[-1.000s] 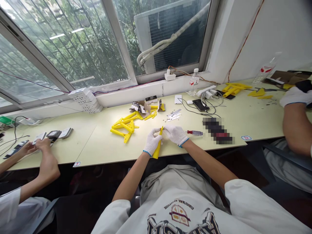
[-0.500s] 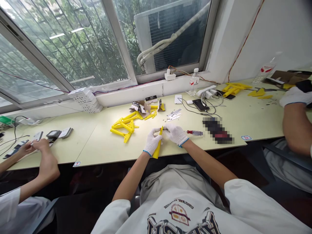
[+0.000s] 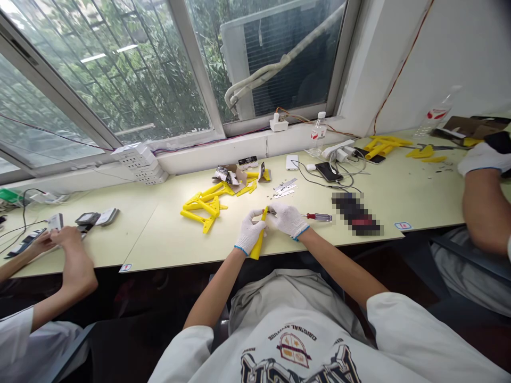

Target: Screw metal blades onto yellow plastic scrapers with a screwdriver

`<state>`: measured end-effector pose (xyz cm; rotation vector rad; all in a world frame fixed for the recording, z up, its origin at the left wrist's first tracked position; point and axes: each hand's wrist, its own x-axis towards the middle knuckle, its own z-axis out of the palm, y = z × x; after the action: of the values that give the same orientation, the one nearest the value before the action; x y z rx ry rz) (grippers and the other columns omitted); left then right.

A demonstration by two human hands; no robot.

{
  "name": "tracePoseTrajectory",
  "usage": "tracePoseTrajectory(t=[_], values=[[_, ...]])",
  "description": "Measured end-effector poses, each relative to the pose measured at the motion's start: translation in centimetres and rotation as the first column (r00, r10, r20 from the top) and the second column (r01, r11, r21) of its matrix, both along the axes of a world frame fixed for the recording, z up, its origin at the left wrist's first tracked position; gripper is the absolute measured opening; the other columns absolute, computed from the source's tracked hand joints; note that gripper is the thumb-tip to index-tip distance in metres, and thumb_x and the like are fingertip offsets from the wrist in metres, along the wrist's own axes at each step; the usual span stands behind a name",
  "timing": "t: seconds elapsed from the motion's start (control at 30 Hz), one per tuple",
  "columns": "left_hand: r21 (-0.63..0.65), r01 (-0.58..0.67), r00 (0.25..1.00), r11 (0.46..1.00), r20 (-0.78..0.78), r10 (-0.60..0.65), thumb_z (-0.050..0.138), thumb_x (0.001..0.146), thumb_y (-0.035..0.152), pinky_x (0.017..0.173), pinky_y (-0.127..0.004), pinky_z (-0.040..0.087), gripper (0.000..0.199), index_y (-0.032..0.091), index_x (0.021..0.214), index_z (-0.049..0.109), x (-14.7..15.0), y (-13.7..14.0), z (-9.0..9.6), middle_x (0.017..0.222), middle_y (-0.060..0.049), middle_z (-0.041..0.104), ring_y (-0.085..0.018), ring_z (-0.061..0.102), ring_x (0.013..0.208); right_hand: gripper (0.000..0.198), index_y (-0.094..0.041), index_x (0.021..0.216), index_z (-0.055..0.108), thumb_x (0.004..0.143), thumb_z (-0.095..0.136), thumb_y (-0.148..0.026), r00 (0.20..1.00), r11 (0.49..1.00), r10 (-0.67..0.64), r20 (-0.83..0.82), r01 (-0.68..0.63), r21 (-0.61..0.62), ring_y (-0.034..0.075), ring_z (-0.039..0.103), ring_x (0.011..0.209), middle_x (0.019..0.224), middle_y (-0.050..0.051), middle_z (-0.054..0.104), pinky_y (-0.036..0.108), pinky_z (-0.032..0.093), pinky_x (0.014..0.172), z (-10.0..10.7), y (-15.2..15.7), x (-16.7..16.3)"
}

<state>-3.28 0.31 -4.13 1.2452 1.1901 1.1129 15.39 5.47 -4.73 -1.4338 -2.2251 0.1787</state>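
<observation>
Where the tabletop's front edge [image 3: 175, 261] comes closest to the person, the left hand [image 3: 248, 234], in a white glove with a blue cuff, is clamped around a tapered yellow piece [image 3: 257, 248]. The piece runs up through that grip at a steep slant, its wide lower end reaching the front edge below the palm and its narrow tip showing above the thumb. The gloved right hand [image 3: 288, 219] is just beside the tip, its fingers drawn together there; whether they pinch the piece or something small against it, I cannot tell. A screwdriver [image 3: 319, 217] with a red and clear handle points out to the right from behind that hand, its shaft partly hidden. Farther right, near the front edge, is a pixelated dark object [image 3: 357, 214]. Beyond the left hand, toward the left, more yellow parts [image 3: 202, 207] lie in a heap. Metal strips [image 3: 285, 190] and tiny bits are scattered beyond the right hand. Toward the back edge stand an opened cardboard box [image 3: 237, 180], a white block [image 3: 292, 163], a black phone [image 3: 329, 172] among cables and, near the wall, a clear bottle [image 3: 318, 130].
</observation>
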Motion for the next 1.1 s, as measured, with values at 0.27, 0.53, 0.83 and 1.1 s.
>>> tracePoseTrajectory(t=[0.27,0.53,0.83,1.1], values=[[0.0,-0.007,1.0,1.0,-0.003,0.007,0.071,0.076,0.021,0.06,-0.028,0.052,0.059,0.017,0.135,0.067,0.0,0.1,0.1,0.075,-0.001,0.075,-0.015,0.065,0.054,0.046,-0.009,0.115,0.076,0.107,0.061,-0.051,1.0,0.999,-0.009,0.011,0.009,-0.033,0.017,0.067,0.095,0.106,0.014,0.075,0.029,0.05,0.09,0.7,-0.2,-0.1],[0.012,0.002,1.0,1.0,0.007,-0.002,0.07,0.076,0.021,0.059,-0.027,0.052,0.059,0.016,0.135,0.066,0.1,0.0,0.2,0.073,0.0,0.075,-0.015,0.065,0.053,0.047,-0.01,0.119,0.078,0.107,0.061,-0.052,0.999,0.997,-0.028,0.033,0.03,-0.067,0.02,0.069,0.1,0.109,0.015,0.078,0.029,0.049,0.089,1.1,-0.6,0.1],[0.005,0.003,1.0,1.0,-0.001,-0.003,0.07,0.076,0.022,0.06,-0.028,0.053,0.06,0.016,0.136,0.067,0.0,-0.1,0.4,0.074,0.0,0.075,-0.015,0.065,0.054,0.046,-0.01,0.12,0.08,0.106,0.06,-0.049,0.999,0.996,-0.03,0.043,0.034,-0.082,0.022,0.07,0.101,0.109,0.016,0.079,0.027,0.045,0.085,1.3,-0.8,0.2],[0.003,0.009,1.0,1.0,-0.011,-0.009,0.071,0.078,0.021,0.06,-0.028,0.053,0.058,0.017,0.136,0.068,0.0,-0.3,0.6,0.076,-0.001,0.075,-0.015,0.066,0.056,0.045,-0.011,0.121,0.079,0.107,0.06,-0.05,0.998,0.996,-0.029,0.059,0.034,-0.087,0.019,0.069,0.095,0.109,0.016,0.079,0.027,0.046,0.086,1.6,-0.9,0.0]])
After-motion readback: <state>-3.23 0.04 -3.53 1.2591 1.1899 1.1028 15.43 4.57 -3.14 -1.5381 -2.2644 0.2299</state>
